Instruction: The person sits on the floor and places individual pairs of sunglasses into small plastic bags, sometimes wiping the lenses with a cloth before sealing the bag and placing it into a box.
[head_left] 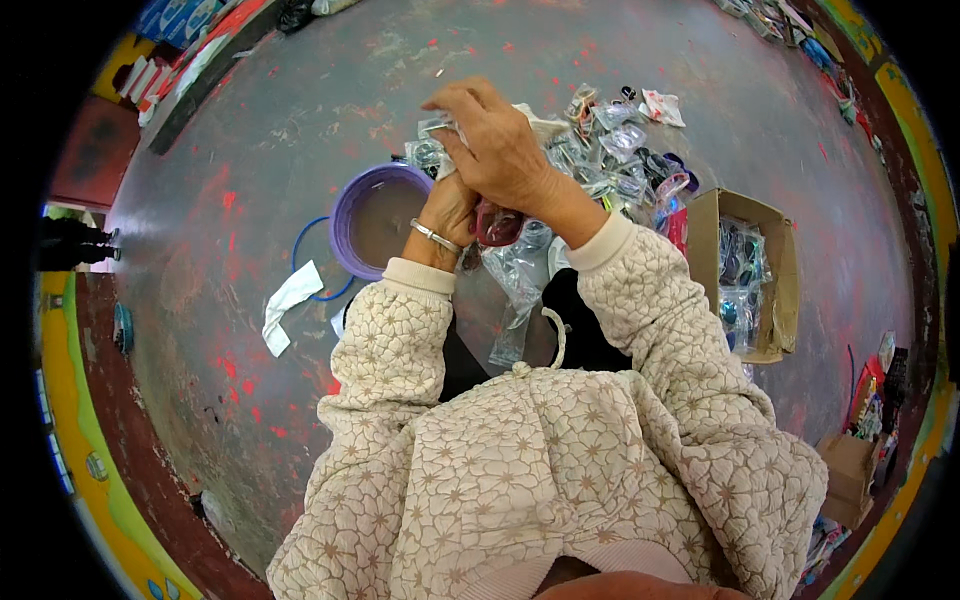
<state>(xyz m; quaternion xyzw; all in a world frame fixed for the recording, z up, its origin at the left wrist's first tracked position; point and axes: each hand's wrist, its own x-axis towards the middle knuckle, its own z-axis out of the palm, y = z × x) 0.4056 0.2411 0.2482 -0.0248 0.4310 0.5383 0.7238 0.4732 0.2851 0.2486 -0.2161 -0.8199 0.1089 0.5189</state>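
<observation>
My two hands are together in front of me, the right over the left. My left hand [452,208], with a silver bracelet at its wrist, is closed round a pair of sunglasses; one dark red lens [498,224] shows below the hands. Its fingers are mostly covered. Bent over it, my right hand [503,150] grips a white cloth [541,124] that sticks out on both sides. Just left of the hands stands a purple basin [341,222] with murky water in it. Beyond them lies a heap of glasses in clear plastic bags [622,140].
At the right, a cardboard box [706,250] holds bagged glasses. Clear plastic bags [512,280] lie between my knees. A blue hoop [299,255] and a white strip [290,306] lie by the basin. Clutter lines the right wall, including a cardboard piece [846,478]. A person's dark-clothed legs [78,243] show far left.
</observation>
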